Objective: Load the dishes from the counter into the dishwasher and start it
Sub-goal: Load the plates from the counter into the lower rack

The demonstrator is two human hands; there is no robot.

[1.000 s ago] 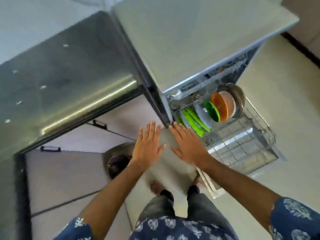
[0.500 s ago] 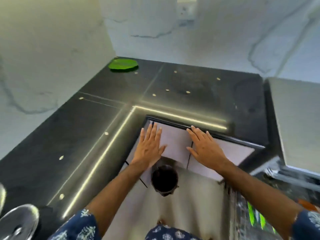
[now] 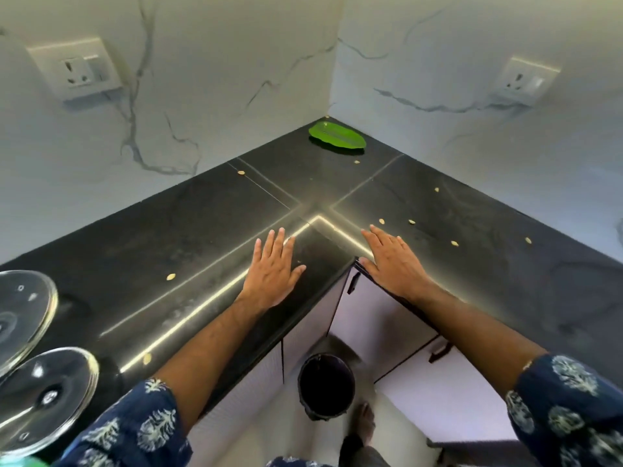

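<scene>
Now both hands, left (image 3: 272, 276) and right (image 3: 394, 261), are hovering flat and empty over the counter (image 3: 202, 230), fetching another dish. Seemingly next is a long reach to the green plate (image 3: 337, 139) lying in the far corner.

Black L-shaped counter (image 3: 202, 237), glossy, light strips reflected along seams. Green leaf-shaped plate (image 3: 337, 140) flat in far corner by marble walls. Two glass lids (image 3: 40, 396) at near left edge. Small pale seeds (image 3: 172, 276) scattered over surface, well apart.
</scene>
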